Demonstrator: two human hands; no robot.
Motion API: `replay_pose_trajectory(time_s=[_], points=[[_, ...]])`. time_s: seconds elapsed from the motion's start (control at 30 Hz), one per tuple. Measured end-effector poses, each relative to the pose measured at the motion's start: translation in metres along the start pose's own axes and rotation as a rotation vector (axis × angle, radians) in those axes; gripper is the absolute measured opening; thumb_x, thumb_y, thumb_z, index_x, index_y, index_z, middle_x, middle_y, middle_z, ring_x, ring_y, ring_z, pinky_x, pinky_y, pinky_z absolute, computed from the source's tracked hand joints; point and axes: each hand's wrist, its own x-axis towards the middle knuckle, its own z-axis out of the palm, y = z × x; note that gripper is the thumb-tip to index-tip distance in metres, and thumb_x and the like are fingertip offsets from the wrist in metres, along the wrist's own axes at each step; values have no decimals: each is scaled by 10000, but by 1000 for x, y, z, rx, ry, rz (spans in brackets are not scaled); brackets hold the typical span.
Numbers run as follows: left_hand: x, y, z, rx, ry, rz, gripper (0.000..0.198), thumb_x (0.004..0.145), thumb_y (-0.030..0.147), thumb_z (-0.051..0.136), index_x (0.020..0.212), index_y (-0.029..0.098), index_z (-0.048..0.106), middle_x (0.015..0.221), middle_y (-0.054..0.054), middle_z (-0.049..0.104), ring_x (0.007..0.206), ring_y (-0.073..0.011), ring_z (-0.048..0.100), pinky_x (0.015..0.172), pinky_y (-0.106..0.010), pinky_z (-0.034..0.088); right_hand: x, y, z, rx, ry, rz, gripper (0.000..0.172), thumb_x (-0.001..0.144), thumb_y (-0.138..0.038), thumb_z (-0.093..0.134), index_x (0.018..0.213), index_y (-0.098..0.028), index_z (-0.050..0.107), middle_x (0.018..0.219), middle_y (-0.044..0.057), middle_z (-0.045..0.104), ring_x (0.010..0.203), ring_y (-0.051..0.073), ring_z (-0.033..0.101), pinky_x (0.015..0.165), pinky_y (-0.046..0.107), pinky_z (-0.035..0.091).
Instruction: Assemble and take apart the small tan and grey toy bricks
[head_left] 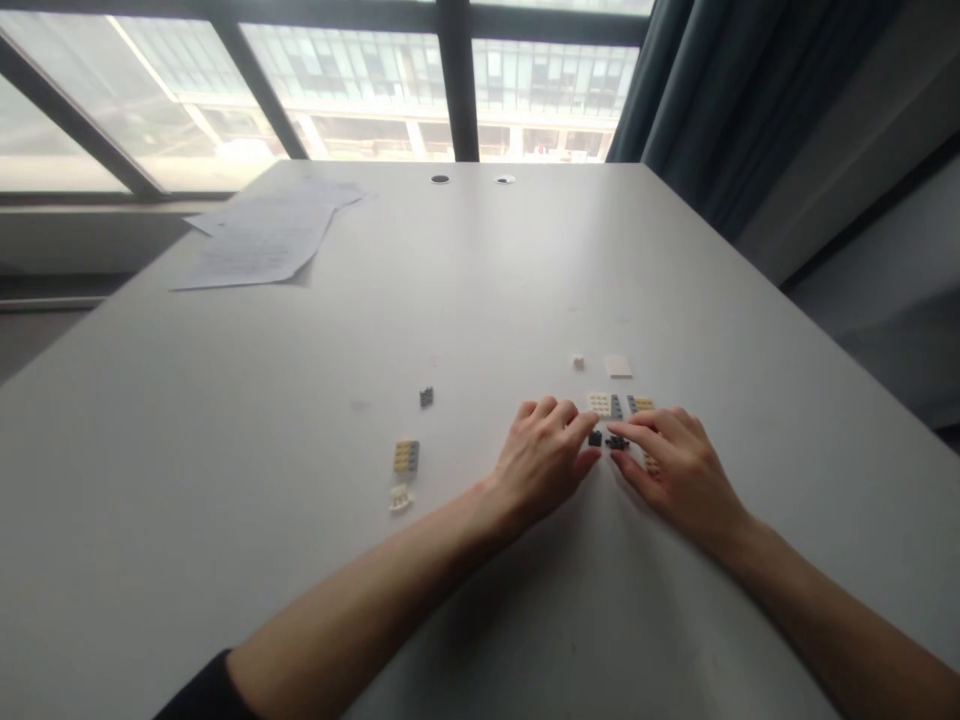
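L hand [544,455] & R hand [679,465] low on grey tabletop [480,300], tiny black brick [595,438] betw L thumb/index tips, pinched or not can't tell, R fingers [637,425] loose, unclenched, index tip on flat black piece [616,441], tan/grey plates [600,403] just behind

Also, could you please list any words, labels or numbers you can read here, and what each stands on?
None can be read.
Sheets of paper at the far left of the table: faint lines of print, too blurred to read.
Small bricks on the table: no markings that I can make out.
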Motion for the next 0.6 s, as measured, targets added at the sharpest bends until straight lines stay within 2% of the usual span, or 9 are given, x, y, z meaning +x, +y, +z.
replay_pose_trajectory(time_s=[0.13, 0.23, 0.33, 0.4, 0.47, 0.6], points=[[-24, -7, -17, -25, -25, 47, 309, 873, 358, 590, 1148, 218, 568, 1031, -73, 619, 938, -224, 528, 838, -374, 406, -4, 0, 0, 30, 47, -42, 178, 874, -237, 583, 1023, -203, 674, 908, 73, 640, 863, 247, 576, 789, 404, 446], [-54, -32, -44, -44, 1, 98, 286, 887, 368, 569, 1131, 220, 586, 1050, -79, 625, 946, -211, 542, 854, -364, 421, -8, -1, 1, 62, 66, -86, 167, 860, -220, 609, 1012, -199, 674, 903, 74, 644, 845, 244, 581, 786, 404, 456], [-91, -65, -77, -77, 139, 75, 232, 868, 315, 605, 1071, 203, 613, 1001, -72, 633, 910, -188, 560, 845, -338, 452, -13, -3, 3, 92, 84, -127, 168, 846, -214, 631, 1009, -213, 673, 895, 72, 644, 823, 240, 585, 773, 407, 462], [-118, -84, -93, -55, 274, -32, 160, 861, 243, 606, 1012, 194, 624, 933, -64, 623, 857, -174, 563, 794, -315, 474, -14, -5, 4, 118, 90, -149, 180, 838, -210, 641, 1015, -216, 673, 886, 73, 645, 814, 237, 589, 762, 404, 470], [-142, -94, -100, -5, 290, -91, 146, 837, 229, 635, 978, 194, 633, 899, -57, 615, 844, -174, 560, 771, -310, 481, -14, -9, 5, 151, 74, -172, 187, 836, -205, 640, 1019, -217, 675, 870, 72, 648, 804, 231, 596, 756, 395, 482], [-169, -97, -90, 43, 150, -113, 207, 828, 263, 647, 1024, 196, 642, 917, -65, 635, 845, -181, 562, 788, -330, 486, -13, -21, 7, 201, -10, -257, 192, 854, -187, 609, 1030, -225, 676, 861, 64, 661, 787, 211, 610, 748, 369, 502]])
